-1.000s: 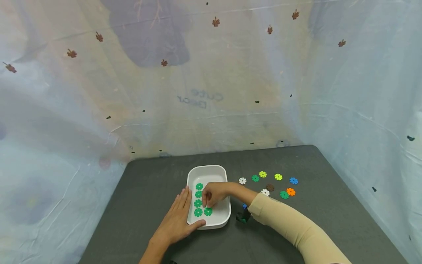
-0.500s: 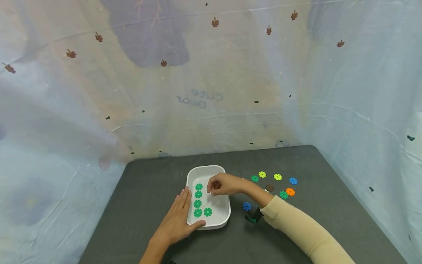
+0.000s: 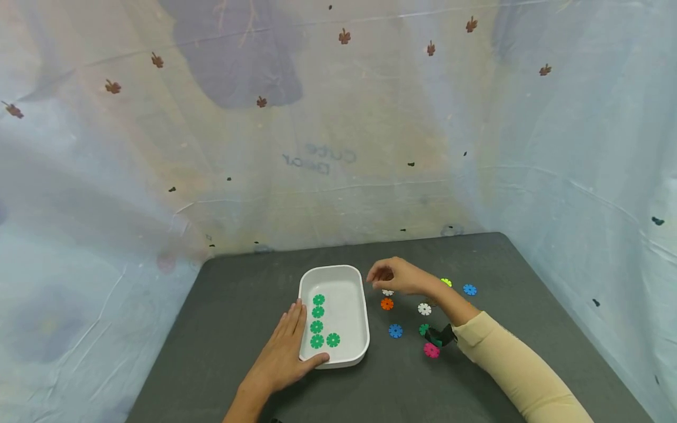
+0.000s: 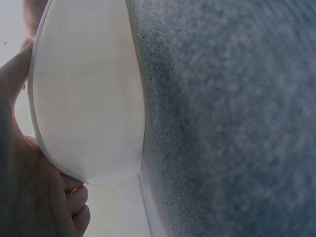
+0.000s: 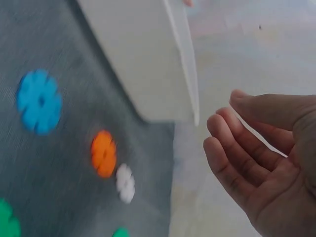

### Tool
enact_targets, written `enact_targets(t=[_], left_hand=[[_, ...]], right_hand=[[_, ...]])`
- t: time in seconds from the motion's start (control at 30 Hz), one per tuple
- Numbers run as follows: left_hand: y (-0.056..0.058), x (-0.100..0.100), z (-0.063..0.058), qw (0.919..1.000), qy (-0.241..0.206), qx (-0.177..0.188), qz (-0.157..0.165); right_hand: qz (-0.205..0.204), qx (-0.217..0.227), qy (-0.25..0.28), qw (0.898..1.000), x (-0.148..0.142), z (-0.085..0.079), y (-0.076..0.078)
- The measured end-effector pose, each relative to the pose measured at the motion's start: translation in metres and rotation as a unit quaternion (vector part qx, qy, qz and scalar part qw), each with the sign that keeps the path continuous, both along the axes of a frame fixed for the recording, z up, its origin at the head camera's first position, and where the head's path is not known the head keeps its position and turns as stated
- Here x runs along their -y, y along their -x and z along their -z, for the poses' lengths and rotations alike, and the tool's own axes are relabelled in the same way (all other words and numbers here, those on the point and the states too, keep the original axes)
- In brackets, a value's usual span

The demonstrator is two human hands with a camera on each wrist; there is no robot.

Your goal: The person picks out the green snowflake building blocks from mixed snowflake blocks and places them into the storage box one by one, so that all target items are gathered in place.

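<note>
In the head view, my left hand [image 3: 285, 349] rests against the left side of a white tray [image 3: 353, 329], its fingers straight along the wall. Its thumb lies on the near rim; in the left wrist view, fingertips [image 4: 76, 205] touch the tray's side. Several green notched discs [image 3: 317, 341] lie flat in the tray, one green disc [image 3: 333, 340] beside the lowest of the row. My right hand [image 3: 401, 276] hovers right of the tray, above a partly covered white disc [image 3: 388, 292]. Its fingers are loosely bent, with nothing between them in the right wrist view.
Right of the tray on the dark table [image 3: 254, 294] lie an orange disc [image 3: 387, 304], a blue disc [image 3: 395, 331], a white disc [image 3: 425, 309], a pink disc [image 3: 431, 351] and another blue disc [image 3: 470, 289]. My right forearm hides others. A plastic sheet [image 3: 338, 205] hangs behind.
My right hand has left the green disc in the tray, risen and moved right over the loose discs. The green discs stay where they were, and my left hand remains on the tray.
</note>
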State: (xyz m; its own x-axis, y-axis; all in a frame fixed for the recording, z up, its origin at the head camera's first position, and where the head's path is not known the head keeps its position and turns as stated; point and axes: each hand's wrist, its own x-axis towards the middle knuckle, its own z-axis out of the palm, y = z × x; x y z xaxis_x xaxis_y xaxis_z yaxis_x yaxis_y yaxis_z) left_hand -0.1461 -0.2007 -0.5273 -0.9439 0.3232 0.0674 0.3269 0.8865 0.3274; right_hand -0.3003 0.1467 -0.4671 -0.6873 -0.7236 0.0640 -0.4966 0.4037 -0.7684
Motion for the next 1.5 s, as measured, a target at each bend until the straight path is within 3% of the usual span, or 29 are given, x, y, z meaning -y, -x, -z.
enact_targets(t=[0.37, 0.73, 1.17, 1.5], left_hand=[[0.001, 0.001, 0.001, 1.0000, 0.005, 0.000, 0.004], [0.000, 0.001, 0.001, 1.0000, 0.004, 0.001, 0.004], [0.000, 0.001, 0.002, 1.0000, -0.002, -0.001, 0.001], [0.001, 0.002, 0.003, 1.0000, 0.003, 0.003, 0.001]], right_hand=[[0.078, -0.002, -0.027, 0.997, -0.046, 0.027, 0.010], [0.146, -0.034, -0.112, 0.982, -0.064, 0.046, 0.017], [0.170, -0.060, -0.143, 0.973, -0.071, 0.064, 0.020], [0.162, -0.048, -0.115, 0.979, -0.066, 0.063, 0.016]])
